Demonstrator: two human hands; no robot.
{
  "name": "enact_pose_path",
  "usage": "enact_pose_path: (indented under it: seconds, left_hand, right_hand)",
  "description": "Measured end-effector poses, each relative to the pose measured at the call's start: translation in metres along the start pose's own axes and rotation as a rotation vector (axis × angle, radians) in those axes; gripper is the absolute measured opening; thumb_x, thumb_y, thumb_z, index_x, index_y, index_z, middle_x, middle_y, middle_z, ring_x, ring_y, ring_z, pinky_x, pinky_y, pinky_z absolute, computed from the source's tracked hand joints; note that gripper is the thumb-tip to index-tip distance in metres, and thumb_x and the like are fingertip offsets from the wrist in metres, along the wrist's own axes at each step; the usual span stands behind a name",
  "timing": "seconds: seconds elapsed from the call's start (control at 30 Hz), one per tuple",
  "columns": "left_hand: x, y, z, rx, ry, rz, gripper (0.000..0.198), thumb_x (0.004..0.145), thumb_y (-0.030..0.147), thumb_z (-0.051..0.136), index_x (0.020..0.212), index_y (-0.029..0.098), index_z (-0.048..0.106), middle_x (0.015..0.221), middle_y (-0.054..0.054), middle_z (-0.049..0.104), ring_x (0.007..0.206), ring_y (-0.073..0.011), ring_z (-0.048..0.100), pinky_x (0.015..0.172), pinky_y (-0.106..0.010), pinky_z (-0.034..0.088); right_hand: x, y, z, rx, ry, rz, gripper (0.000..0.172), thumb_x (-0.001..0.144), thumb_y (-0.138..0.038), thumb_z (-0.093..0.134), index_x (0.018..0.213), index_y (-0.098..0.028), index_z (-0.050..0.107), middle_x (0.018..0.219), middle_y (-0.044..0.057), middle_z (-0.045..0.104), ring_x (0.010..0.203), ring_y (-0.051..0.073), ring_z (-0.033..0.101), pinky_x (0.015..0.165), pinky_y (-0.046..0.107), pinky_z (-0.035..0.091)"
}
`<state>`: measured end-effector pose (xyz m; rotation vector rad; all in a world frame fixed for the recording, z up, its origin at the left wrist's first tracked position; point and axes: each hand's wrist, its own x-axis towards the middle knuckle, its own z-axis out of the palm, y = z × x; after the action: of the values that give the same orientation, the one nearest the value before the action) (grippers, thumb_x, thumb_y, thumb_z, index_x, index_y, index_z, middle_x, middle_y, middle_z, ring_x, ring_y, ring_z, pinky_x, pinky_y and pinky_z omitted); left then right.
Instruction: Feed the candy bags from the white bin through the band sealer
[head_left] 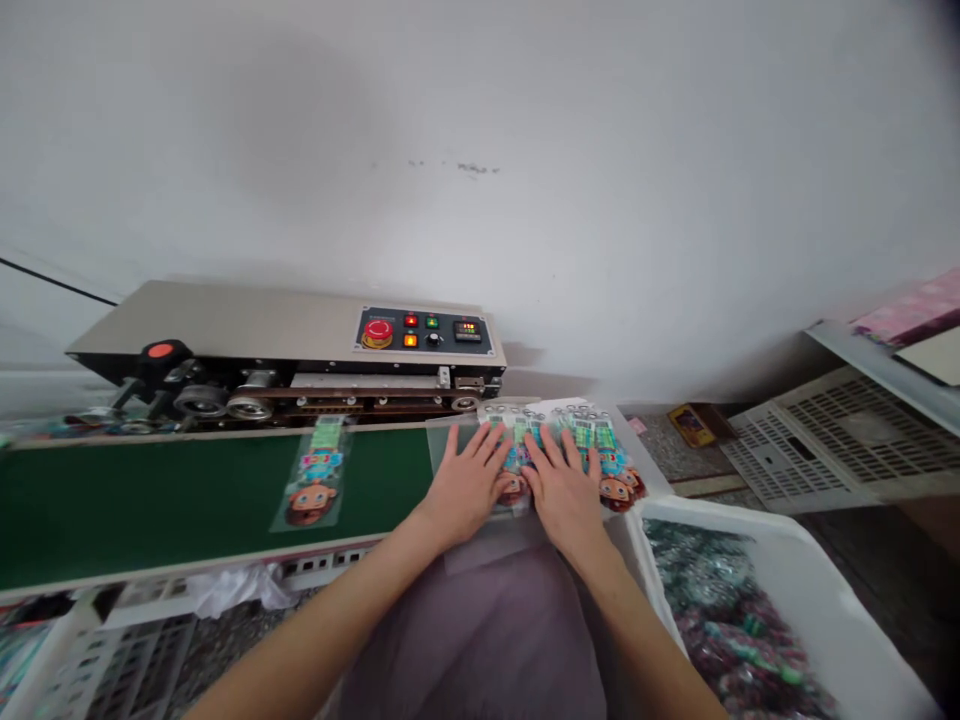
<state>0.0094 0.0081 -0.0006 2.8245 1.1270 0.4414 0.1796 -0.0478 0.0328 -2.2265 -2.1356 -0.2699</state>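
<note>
My left hand (469, 485) lies flat with its fingers spread on the clear plastic packets at the right end of the belt. Close beside it, my right hand (564, 490) also rests flat, fingers apart, over more of these packets. The printed packets (621, 478) show a cartoon face and green upper parts, and they overlap in a row partly hidden under both hands. One separate packet (316, 475) of the same kind lies on the green conveyor belt (187, 495), left of my left hand.
Behind the belt stands a band sealing machine (300, 325) with a red stop button (376, 333) and lit switches. A white bin (832, 600) of shiny packets is at the lower right. Grey plastic crates (832, 435) stand farther right. A wall rises behind everything.
</note>
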Motion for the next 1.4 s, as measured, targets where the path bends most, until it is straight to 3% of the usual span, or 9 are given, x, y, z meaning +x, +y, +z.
enact_pose_path:
  seconds: [0.2,0.33,0.5,0.67,0.9,1.03,1.17,1.4]
  left_hand:
    - [-0.038,-0.04,-0.03,0.056,-0.07,-0.077,0.054,0.107,0.044,0.023,0.151,0.02,0.043,0.163,-0.009,0.033,0.152,-0.0288,0.027,0.121,-0.066,0.01]
    - [-0.037,-0.028,-0.046,0.076,-0.044,-0.177,0.052,0.106,0.037,0.026,0.149,0.015,0.046,0.161,-0.012,0.035,0.15,-0.0316,0.03,0.121,-0.068,0.009]
    - [-0.012,0.002,-0.026,-0.024,-0.051,-0.042,0.054,0.107,0.038,0.024,0.152,0.014,0.041,0.161,-0.01,0.036,0.151,-0.0266,0.03,0.123,-0.063,0.012]
    - [-0.006,0.002,-0.003,-0.005,0.004,0.018,0.059,0.106,0.045,0.021,0.156,0.015,0.033,0.163,-0.01,0.033,0.152,-0.0261,0.025,0.123,-0.064,0.006]
    - [-0.012,-0.007,-0.009,0.04,-0.021,0.035,0.059,0.107,0.044,0.017,0.157,0.016,0.03,0.162,-0.008,0.033,0.152,-0.0256,0.025,0.122,-0.065,-0.003]
    - [-0.015,-0.009,-0.008,0.06,-0.003,0.025,0.055,0.107,0.04,0.02,0.157,0.02,0.032,0.162,-0.008,0.036,0.151,-0.0265,0.028,0.122,-0.066,-0.004]
    - [-0.021,-0.012,-0.01,0.065,-0.004,0.003,0.055,0.107,0.043,0.024,0.155,0.019,0.035,0.161,-0.009,0.036,0.15,-0.0274,0.03,0.122,-0.065,-0.005]
    - [-0.033,-0.019,-0.018,0.054,-0.011,-0.053,0.055,0.107,0.042,0.023,0.154,0.018,0.037,0.161,-0.009,0.037,0.149,-0.0258,0.033,0.122,-0.064,-0.008]
  right_hand:
    - [0.007,-0.022,-0.008,0.112,-0.04,-0.084,0.046,0.104,-0.04,0.039,0.149,-0.032,0.047,0.16,0.002,0.039,0.147,0.035,0.033,0.115,0.063,0.024]
    - [0.01,-0.031,-0.011,0.123,-0.013,-0.084,0.049,0.104,-0.042,0.04,0.15,-0.028,0.045,0.16,0.004,0.039,0.148,0.036,0.03,0.116,0.062,0.022]
    - [0.008,-0.017,-0.014,0.051,-0.011,-0.071,0.043,0.103,-0.038,0.043,0.141,-0.024,0.056,0.153,0.007,0.049,0.144,0.037,0.034,0.115,0.065,0.017]
    - [0.03,-0.008,-0.012,0.038,0.008,-0.062,0.04,0.103,-0.032,0.04,0.135,-0.023,0.061,0.146,0.01,0.057,0.136,0.034,0.042,0.113,0.058,0.022]
    - [0.064,-0.005,-0.003,0.151,-0.066,-0.021,0.034,0.098,-0.033,0.052,0.129,-0.027,0.065,0.129,0.01,0.063,0.119,0.029,0.052,0.098,0.043,0.037]
    - [0.056,-0.001,-0.004,0.188,-0.072,-0.039,0.034,0.097,-0.03,0.052,0.129,-0.027,0.065,0.135,0.008,0.061,0.126,0.028,0.049,0.103,0.043,0.035]
    - [0.044,0.0,-0.005,0.081,-0.034,-0.05,0.04,0.098,-0.033,0.052,0.136,-0.024,0.061,0.145,0.011,0.056,0.137,0.033,0.04,0.109,0.05,0.031]
    - [0.038,-0.008,0.002,0.028,-0.011,-0.048,0.042,0.1,-0.038,0.046,0.138,-0.024,0.06,0.147,0.014,0.054,0.138,0.035,0.04,0.109,0.054,0.029]
